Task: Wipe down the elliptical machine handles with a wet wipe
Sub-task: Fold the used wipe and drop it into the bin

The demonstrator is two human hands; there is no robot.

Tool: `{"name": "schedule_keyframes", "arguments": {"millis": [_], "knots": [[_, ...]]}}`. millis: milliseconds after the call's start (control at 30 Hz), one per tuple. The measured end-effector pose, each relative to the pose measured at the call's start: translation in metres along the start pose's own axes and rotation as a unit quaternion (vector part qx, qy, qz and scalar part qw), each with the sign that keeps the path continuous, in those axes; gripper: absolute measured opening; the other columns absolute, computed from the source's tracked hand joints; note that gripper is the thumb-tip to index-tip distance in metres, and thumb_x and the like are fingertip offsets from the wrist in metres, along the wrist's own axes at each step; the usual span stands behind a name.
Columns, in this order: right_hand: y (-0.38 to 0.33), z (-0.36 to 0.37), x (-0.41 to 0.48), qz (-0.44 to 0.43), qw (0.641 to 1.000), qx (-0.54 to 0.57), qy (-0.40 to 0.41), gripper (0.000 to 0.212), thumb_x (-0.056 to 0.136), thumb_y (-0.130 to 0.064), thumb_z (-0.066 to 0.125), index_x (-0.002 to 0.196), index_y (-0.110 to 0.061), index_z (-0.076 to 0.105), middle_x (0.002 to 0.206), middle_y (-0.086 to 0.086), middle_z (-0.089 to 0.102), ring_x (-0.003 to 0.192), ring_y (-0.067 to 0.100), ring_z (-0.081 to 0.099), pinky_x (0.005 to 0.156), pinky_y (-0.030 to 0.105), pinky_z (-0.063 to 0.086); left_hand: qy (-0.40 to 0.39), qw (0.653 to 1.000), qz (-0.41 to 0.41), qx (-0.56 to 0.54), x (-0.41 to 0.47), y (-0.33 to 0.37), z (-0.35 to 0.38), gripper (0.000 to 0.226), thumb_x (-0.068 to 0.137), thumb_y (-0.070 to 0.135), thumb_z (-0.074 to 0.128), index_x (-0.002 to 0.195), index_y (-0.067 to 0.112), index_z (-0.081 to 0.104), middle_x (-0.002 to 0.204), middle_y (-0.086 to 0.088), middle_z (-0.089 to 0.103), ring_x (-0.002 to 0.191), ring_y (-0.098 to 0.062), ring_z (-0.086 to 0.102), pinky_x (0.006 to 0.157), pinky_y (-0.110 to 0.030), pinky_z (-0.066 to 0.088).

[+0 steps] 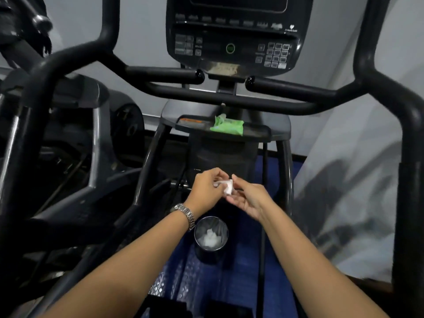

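1. Low in the middle of the head view, two hands meet around one small folded wet wipe (228,188). It is well below the handles and touches none of them.
2. The left hand (205,191) has its fingers curled and pinches the wipe's left edge. One metal watch (186,214) sits on that wrist.
3. The right hand (251,199) lies palm up with its fingers loosely stretched under the wipe, and its thumb presses the wipe from the right.
4. Four black handle bars show: one long left handle (68,63), one long right handle (390,86), and two short inner grips (165,75) whose ends face each other below the console (234,35).
5. One green wipe packet (227,126) lies on the tray (261,132) under the console.
6. One round dark bin (199,251) stands on the blue floor beneath the wrists, with a white crumpled wad (210,240) inside.
7. Both long handles are cut off at the top edge, and so is the console screen.
8. The button labels are too blurred to read, and the pieces in the wad cannot be counted.
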State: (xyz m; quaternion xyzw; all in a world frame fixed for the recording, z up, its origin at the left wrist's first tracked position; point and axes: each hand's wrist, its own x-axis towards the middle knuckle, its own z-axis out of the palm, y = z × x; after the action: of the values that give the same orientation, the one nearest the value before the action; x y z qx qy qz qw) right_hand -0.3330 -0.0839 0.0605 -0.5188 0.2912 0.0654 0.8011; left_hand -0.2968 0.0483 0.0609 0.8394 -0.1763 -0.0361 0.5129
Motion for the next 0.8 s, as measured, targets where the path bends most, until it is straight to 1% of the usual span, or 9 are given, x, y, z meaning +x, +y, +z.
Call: {"name": "schedule_keyframes", "arguments": {"millis": [67, 133, 333, 400, 500, 567, 633, 700, 800], "knots": [[0.023, -0.006, 0.013, 0.036, 0.999, 0.016, 0.007, 0.024, 0.088, -0.023, 0.065, 0.092, 0.000, 0.064, 0.074, 0.015, 0.071, 0.063, 0.025, 0.071, 0.054, 0.029, 0.058, 0.000, 0.999, -0.032, -0.020, -0.006, -0.021, 0.012, 0.025, 0.076, -0.004, 0.064, 0.095, 0.012, 0.066, 0.086, 0.000, 0.069, 0.077, -0.009, 0.065, 0.065, -0.015, 0.054], [0.044, -0.011, 0.026, 0.069, 0.997, 0.043, 0.009, 0.022, 0.087, -0.022, 0.066, 0.091, 0.000, 0.064, 0.078, 0.016, 0.071, 0.064, 0.025, 0.070, 0.052, 0.029, 0.057, 0.015, 0.998, -0.058, -0.021, -0.010, -0.040, 0.024, 0.025, 0.073, -0.004, 0.067, 0.090, 0.014, 0.065, 0.083, 0.001, 0.068, 0.076, -0.009, 0.064, 0.064, -0.016, 0.054], [0.087, -0.019, 0.063, 0.068, 0.997, 0.020, 0.004, 0.009, 0.082, -0.002, 0.067, 0.089, 0.002, 0.069, 0.081, 0.014, 0.067, 0.071, 0.017, 0.065, 0.060, 0.024, 0.057, 0.018, 0.994, -0.105, 0.018, -0.009, -0.103, 0.058, 0.015, 0.072, 0.007, 0.070, 0.069, 0.016, 0.058, 0.069, 0.000, 0.063, 0.056, -0.002, 0.053, 0.052, -0.014, 0.044], [0.099, -0.020, 0.076, 0.052, 0.997, -0.035, 0.033, 0.013, 0.079, 0.004, 0.069, 0.092, 0.006, 0.068, 0.082, 0.015, 0.068, 0.072, 0.019, 0.066, 0.061, 0.025, 0.058, -0.007, 0.990, -0.135, 0.035, -0.003, -0.125, 0.064, 0.015, 0.071, 0.007, 0.070, 0.068, 0.016, 0.058, 0.065, 0.004, 0.063, 0.053, -0.002, 0.052, 0.052, -0.017, 0.046], [0.123, -0.023, 0.105, 0.023, 0.985, -0.141, 0.095, 0.014, 0.070, 0.004, 0.077, 0.082, 0.000, 0.070, 0.080, 0.015, 0.070, 0.073, 0.025, 0.069, 0.063, 0.028, 0.060, -0.090, 0.979, -0.176, 0.040, 0.011, -0.156, 0.069, 0.020, 0.066, 0.002, 0.076, 0.069, 0.017, 0.062, 0.065, 0.005, 0.064, 0.060, -0.004, 0.056, 0.060, -0.019, 0.049], [0.138, -0.028, 0.129, -0.004, 0.963, -0.235, 0.131, 0.020, 0.058, 0.002, 0.082, 0.072, -0.008, 0.072, 0.077, 0.010, 0.072, 0.074, 0.023, 0.070, 0.065, 0.029, 0.059, -0.149, 0.968, -0.197, 0.040, 0.025, -0.179, 0.071, 0.020, 0.069, -0.003, 0.074, 0.073, 0.015, 0.066, 0.072, -0.001, 0.069, 0.068, -0.008, 0.062, 0.072, -0.025, 0.055], [0.148, -0.031, 0.151, -0.017, 0.935, -0.329, 0.133, 0.018, 0.058, 0.001, 0.081, 0.069, -0.012, 0.073, 0.076, 0.004, 0.072, 0.070, 0.015, 0.067, 0.061, 0.022, 0.054, -0.181, 0.959, -0.211, 0.050, 0.040, -0.203, 0.073, 0.020, 0.076, -0.008, 0.063, 0.079, 0.011, 0.069, 0.078, -0.008, 0.072, 0.073, -0.010, 0.064, 0.078, -0.026, 0.056], [0.159, -0.034, 0.176, -0.022, 0.909, -0.397, 0.123, 0.016, 0.064, 0.000, 0.080, 0.068, -0.014, 0.072, 0.080, 0.003, 0.071, 0.071, 0.012, 0.063, 0.062, 0.019, 0.051, -0.184, 0.956, -0.220, 0.065, 0.056, -0.223, 0.075, 0.024, 0.080, -0.009, 0.052, 0.081, 0.009, 0.069, 0.076, -0.008, 0.071, 0.069, -0.009, 0.063, 0.072, -0.021, 0.055], [0.178, -0.037, 0.212, -0.014, 0.865, -0.492, 0.096, 0.017, 0.070, -0.005, 0.077, 0.071, -0.020, 0.069, 0.091, 0.004, 0.070, 0.082, 0.019, 0.065, 0.074, 0.026, 0.053, -0.185, 0.953, -0.224, 0.085, 0.077, -0.246, 0.079, 0.031, 0.083, -0.009, 0.041, 0.082, 0.006, 0.068, 0.065, 0.000, 0.063, 0.067, -0.009, 0.061, 0.067, -0.017, 0.052]]}}
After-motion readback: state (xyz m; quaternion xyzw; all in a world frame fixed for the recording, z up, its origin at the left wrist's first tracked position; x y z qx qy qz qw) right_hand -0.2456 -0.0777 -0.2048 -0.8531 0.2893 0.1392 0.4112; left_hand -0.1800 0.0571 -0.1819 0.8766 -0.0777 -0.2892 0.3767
